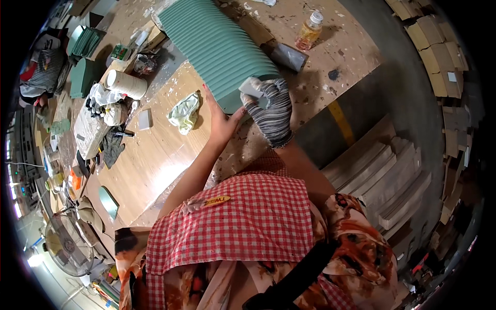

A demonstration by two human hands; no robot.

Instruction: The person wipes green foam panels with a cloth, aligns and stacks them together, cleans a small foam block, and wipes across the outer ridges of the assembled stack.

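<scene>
A long green piece with a ribbed, slatted surface (222,46) lies at a slant on the workbench, its near end towards me. My bare left hand (223,124) grips its near left corner, fingers along the side and thumb at the end. In a striped knit glove, my right hand (271,114) pinches a small pale grey block, like a sanding block (251,88), against the near end of the ribbed top. The glove hides the piece's near right corner.
Right of the ribbed piece are a grey block (290,57) and a bottle with a white cap (309,32). To the left lie a crumpled cloth (184,112), a grey pad (145,119) and a white tub (126,84). Stacked boards (385,178) stand beyond the bench's right edge.
</scene>
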